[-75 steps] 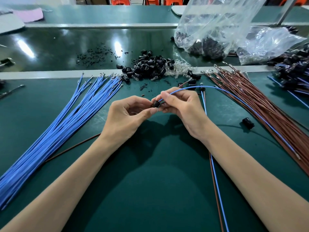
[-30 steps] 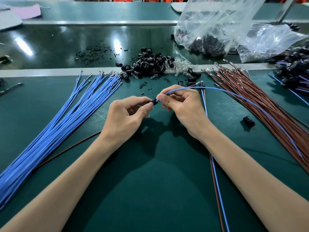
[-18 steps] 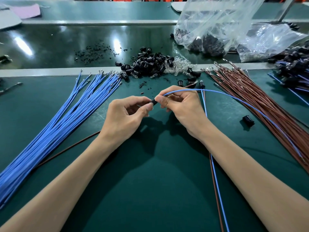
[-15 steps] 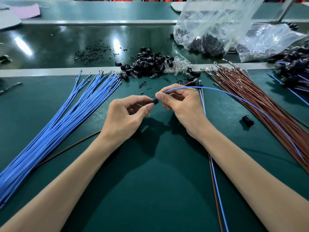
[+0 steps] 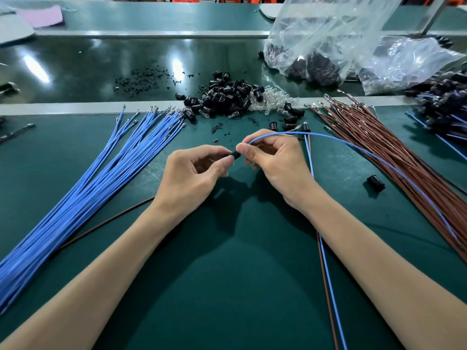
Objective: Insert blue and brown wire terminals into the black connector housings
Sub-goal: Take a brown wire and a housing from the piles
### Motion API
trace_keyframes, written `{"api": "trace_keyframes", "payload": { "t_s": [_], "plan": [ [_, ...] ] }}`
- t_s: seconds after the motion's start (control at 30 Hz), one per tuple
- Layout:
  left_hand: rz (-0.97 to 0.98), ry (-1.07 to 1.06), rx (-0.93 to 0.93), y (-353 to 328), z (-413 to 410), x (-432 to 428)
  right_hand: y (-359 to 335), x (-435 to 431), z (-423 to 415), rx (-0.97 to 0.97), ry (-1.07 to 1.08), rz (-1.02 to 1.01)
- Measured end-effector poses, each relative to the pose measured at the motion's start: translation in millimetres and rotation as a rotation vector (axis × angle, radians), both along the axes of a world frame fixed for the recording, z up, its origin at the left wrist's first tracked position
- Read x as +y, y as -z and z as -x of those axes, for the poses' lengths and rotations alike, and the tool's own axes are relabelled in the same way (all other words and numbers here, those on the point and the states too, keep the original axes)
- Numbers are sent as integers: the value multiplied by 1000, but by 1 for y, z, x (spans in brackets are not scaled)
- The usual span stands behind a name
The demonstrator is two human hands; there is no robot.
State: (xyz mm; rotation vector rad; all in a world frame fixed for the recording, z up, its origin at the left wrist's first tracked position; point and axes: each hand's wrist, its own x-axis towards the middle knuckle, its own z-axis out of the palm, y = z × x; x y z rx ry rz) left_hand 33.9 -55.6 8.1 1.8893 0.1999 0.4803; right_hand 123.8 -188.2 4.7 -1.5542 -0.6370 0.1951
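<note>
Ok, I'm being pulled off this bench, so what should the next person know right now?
Left hand pinches a black housing. Right hand pinches a blue wire at the housing's mouth; fingers hide whether its terminal is seated. A brown wire trails from under the left wrist, possibly already in this housing.
Stock: blue wire bundle left, brown wire bundle right, housing pile ahead, one loose housing at right.
Done: one blue-and-brown pair under the right forearm looks finished.
Left: seat this blue wire, then work through the bundles.
</note>
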Motion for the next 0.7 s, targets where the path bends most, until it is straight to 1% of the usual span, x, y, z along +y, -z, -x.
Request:
{"api": "trace_keyframes", "payload": {
  "t_s": [0.2, 0.33, 0.47, 0.6, 0.7],
  "plan": [
    [-5, -16, 6, -1, 0, -1, 0, 0, 1, -23, 14, 30],
    [-3, -16, 10, -2, 0, -2, 0, 0, 0, 1, 51, -43],
    [-14, -19, 9, -1, 0, -1, -1, 0, 0, 4, -15, -6],
    [-3, -16, 11, 0, -2, -1, -1, -1, -1, 21, 4, -60],
    [4, -14, 4, 0, -2, -1, 0, 0, -1, 36, 2, -63]
  ]
}}
